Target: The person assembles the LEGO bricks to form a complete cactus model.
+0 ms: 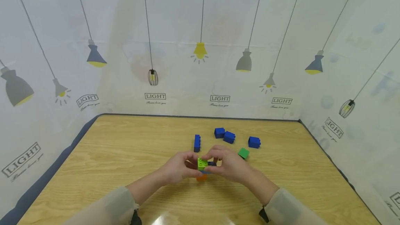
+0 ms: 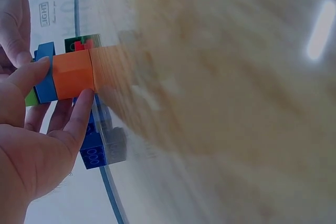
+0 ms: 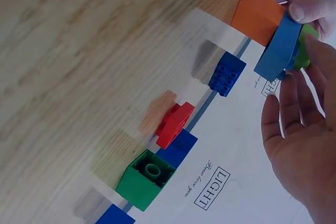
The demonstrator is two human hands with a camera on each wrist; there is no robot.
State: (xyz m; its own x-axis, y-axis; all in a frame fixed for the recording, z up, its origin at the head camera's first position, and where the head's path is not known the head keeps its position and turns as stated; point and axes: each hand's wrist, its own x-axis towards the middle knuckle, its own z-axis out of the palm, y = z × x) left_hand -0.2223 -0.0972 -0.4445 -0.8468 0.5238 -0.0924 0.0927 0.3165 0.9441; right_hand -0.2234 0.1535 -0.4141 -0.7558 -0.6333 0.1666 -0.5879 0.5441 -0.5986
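Between the two hands stands a small stack: an orange block [image 2: 73,73] on the tabletop, a blue brick [image 3: 278,50] on it, and a lime green brick [image 1: 202,163] uppermost. My left hand [image 1: 177,167] holds the stack from the left, its thumb against the blue brick and a fingertip low at the orange block. From the right, my right hand [image 1: 230,165] pinches the lime green brick between thumb and index finger. The other right fingers [image 3: 290,103] spread beside the stack. In the right wrist view, the blue brick juts out past the lime green one, its studs partly showing.
Beyond the hands on the wooden table [image 1: 125,138] lie several blue bricks, one long and narrow [image 1: 197,143], another at the right [image 1: 254,142]. A green brick [image 1: 243,153] lies beside the right hand. A red brick [image 3: 175,125] shows near it. Printed wall sheets enclose the table.
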